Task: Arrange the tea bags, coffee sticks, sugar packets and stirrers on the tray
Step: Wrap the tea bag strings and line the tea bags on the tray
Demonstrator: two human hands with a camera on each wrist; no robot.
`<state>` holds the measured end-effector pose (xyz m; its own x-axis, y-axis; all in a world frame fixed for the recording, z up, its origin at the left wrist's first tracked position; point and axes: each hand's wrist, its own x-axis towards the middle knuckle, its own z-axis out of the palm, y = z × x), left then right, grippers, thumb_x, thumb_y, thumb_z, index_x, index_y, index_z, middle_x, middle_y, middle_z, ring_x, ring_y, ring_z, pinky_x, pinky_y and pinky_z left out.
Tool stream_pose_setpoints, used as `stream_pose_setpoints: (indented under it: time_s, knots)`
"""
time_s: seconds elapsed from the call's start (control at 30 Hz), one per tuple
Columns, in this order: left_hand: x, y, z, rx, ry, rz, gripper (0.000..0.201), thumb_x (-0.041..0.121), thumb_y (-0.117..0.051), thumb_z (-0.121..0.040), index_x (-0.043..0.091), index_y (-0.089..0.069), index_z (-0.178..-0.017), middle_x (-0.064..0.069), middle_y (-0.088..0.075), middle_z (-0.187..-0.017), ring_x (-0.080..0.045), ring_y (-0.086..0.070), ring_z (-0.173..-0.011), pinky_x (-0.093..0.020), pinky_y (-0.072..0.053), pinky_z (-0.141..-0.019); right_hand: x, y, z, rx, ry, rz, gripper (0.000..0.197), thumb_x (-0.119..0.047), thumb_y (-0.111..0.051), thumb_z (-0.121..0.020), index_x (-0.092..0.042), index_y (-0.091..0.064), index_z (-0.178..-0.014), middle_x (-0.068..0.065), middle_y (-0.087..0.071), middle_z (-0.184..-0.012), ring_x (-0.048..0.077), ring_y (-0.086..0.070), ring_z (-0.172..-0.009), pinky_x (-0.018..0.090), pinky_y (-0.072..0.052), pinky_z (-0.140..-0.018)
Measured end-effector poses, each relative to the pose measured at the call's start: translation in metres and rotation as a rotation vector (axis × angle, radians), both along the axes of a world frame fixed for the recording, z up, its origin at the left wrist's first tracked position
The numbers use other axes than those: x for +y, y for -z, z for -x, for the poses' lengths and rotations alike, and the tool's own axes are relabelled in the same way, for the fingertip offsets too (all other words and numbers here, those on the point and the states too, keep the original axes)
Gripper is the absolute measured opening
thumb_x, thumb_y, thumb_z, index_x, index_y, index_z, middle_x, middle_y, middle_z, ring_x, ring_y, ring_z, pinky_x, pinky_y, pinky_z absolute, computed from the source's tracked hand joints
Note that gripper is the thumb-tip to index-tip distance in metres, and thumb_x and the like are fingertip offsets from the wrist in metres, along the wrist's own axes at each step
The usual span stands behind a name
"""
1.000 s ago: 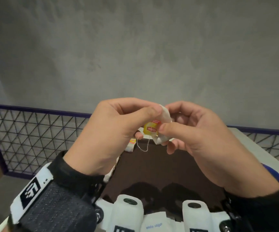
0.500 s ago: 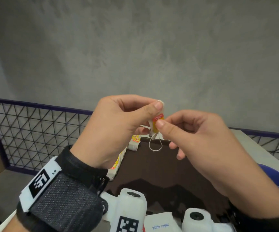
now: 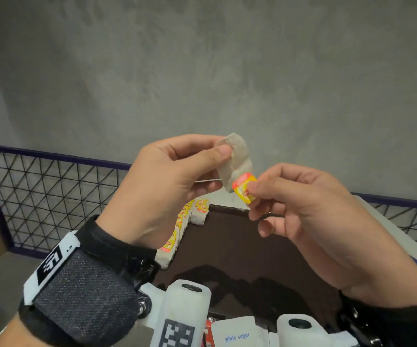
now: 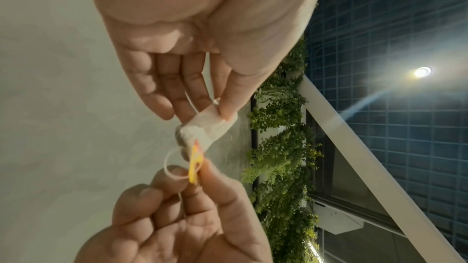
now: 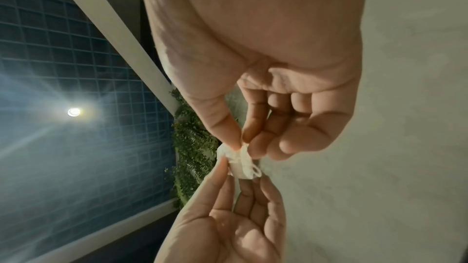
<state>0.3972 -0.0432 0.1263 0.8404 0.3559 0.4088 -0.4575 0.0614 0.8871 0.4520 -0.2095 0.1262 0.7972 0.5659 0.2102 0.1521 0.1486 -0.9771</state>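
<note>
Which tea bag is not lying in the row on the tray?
The tea bag held up between both hands: left hand pinches the pouch, right hand its yellow tag.

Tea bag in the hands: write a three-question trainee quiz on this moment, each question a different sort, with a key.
1. True or false: the tea bag lies flat on the tray.
2. Which hand pinches the yellow and red tag? A. left hand B. right hand C. neither
3. Fill in: the packet at the near edge of the head view reads "white ____".

Key
1. False: it is held up in the air above the tray.
2. B: the left hand pinches the bag itself.
3. sugar
</note>
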Motion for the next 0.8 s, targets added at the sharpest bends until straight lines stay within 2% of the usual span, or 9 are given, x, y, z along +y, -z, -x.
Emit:
stream_pose_setpoints:
  time_s: [0.1,0.2,0.3,0.43,0.6,0.7,0.8]
  knots:
    - [0.004,-0.003,0.002,-0.039,-0.010,0.047,0.023,0.019,-0.072,-0.075,0.008,-0.075,-0.095,-0.010,-0.078,-0.095,-0.024,-0.074,-0.085,-0.033,-0.061,-0.080,0.001,0.003,-0.006,0.105,0.063,-0.026,0.017,-0.003,-0.067,-0.071,-0.013,-0.064,-0.058,0.010,-0.063,-0.070,0.017,-0.055,-0.057,0.031,-0.040,-0.050]
    - [0.005,-0.005,0.004,-0.079,-0.013,0.085,0.023,0.018,-0.072,-0.075,0.007,-0.075,-0.095,-0.010,-0.078,-0.093,-0.023,-0.075,-0.080,-0.033,-0.061,-0.077,0.000,0.005,-0.014,0.221,0.143,-0.083,0.015,-0.005,-0.059,-0.079,-0.011,-0.064,-0.067,0.007,-0.061,-0.069,0.016,-0.054,-0.053,0.030,-0.039,-0.048]
    - [0.002,-0.005,0.005,-0.123,-0.018,0.097,0.019,0.017,-0.074,-0.074,0.009,-0.077,-0.092,-0.009,-0.078,-0.090,-0.020,-0.074,-0.075,-0.031,-0.061,-0.072,0.000,0.008,-0.019,0.283,0.152,-0.086,0.014,-0.003,-0.059,-0.083,-0.011,-0.062,-0.072,0.005,-0.061,-0.069,0.014,-0.053,-0.050,0.027,-0.040,-0.045]
    - [0.000,-0.006,0.005,-0.175,-0.078,0.071,0.017,0.017,-0.075,-0.073,0.012,-0.078,-0.089,-0.013,-0.079,-0.091,-0.030,-0.077,-0.084,-0.032,-0.061,-0.072,0.001,0.014,-0.025,0.359,0.211,-0.110,0.016,-0.002,-0.057,-0.084,-0.012,-0.059,-0.071,0.005,-0.058,-0.066,0.013,-0.045,-0.048,0.025,-0.038,-0.039]
    - [0.003,-0.005,0.004,-0.217,-0.153,0.085,0.015,0.014,-0.076,-0.074,0.009,-0.078,-0.089,-0.012,-0.079,-0.087,-0.025,-0.077,-0.079,-0.030,-0.061,-0.070,0.000,0.015,-0.027,0.310,0.229,-0.069,0.012,-0.001,-0.058,-0.082,-0.010,-0.059,-0.074,0.006,-0.057,-0.068,0.014,-0.043,-0.048,0.026,-0.036,-0.039]
    - [0.000,-0.004,0.003,-0.190,-0.118,0.132,0.012,0.014,-0.075,-0.076,0.011,-0.078,-0.087,-0.012,-0.078,-0.086,-0.026,-0.076,-0.076,-0.030,-0.060,-0.068,0.006,0.018,-0.022,0.276,0.152,-0.009,0.011,0.003,-0.064,-0.082,-0.008,-0.063,-0.085,0.010,-0.061,-0.077,0.015,-0.047,-0.050,0.025,-0.036,-0.041]
    - [-0.001,-0.002,0.000,-0.118,-0.019,0.204,0.013,0.016,-0.075,-0.075,0.012,-0.077,-0.087,-0.011,-0.075,-0.085,-0.023,-0.073,-0.073,-0.030,-0.060,-0.065,0.010,0.020,-0.019,0.275,0.121,-0.014,0.014,0.001,-0.073,-0.084,-0.006,-0.068,-0.095,0.012,-0.065,-0.079,0.016,-0.053,-0.053,0.026,-0.042,-0.041]
